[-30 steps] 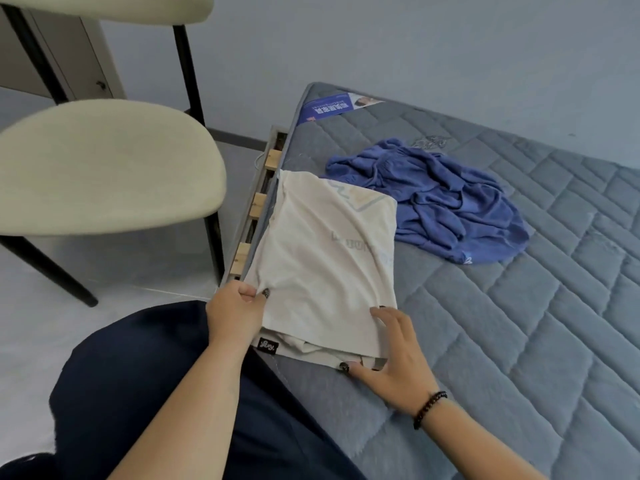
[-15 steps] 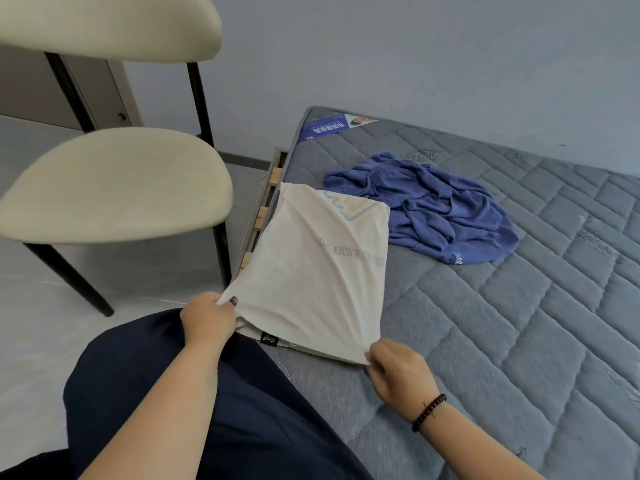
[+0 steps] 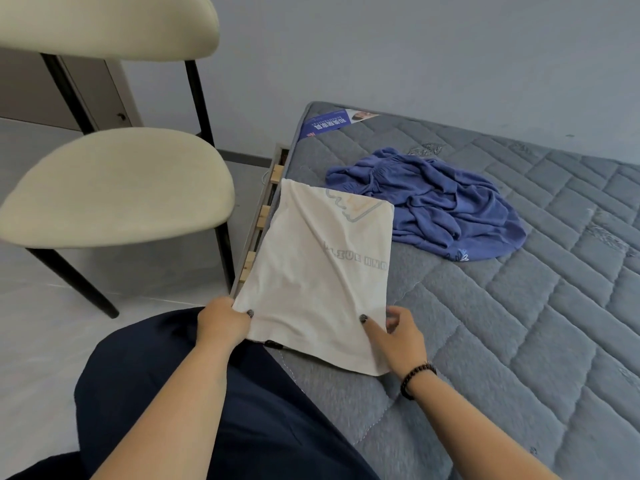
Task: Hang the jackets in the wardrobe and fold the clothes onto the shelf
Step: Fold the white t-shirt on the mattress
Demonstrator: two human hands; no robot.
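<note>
The folded shirt (image 3: pixel 318 271) is pinched at its near corners by the left hand (image 3: pixel 221 322) and right hand (image 3: pixel 398 336), so lifting and carrying to the shelf is probably required next.

Grey quilted mattress (image 3: pixel 485 341), cream chair (image 3: pixel 114 188), pale blue wall (image 3: pixel 415 57), grey floor (image 3: pixel 31 299)

Both arms are bare. The right wrist wears a dark bead bracelet (image 3: pixel 417 379). The dark blue clothing (image 3: pixel 194 410) may be pants.

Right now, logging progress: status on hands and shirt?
Left hand and right hand both pinch the folded cream shirt at its near edge. Blue garment unfolded behind. Nothing blocking.
</note>
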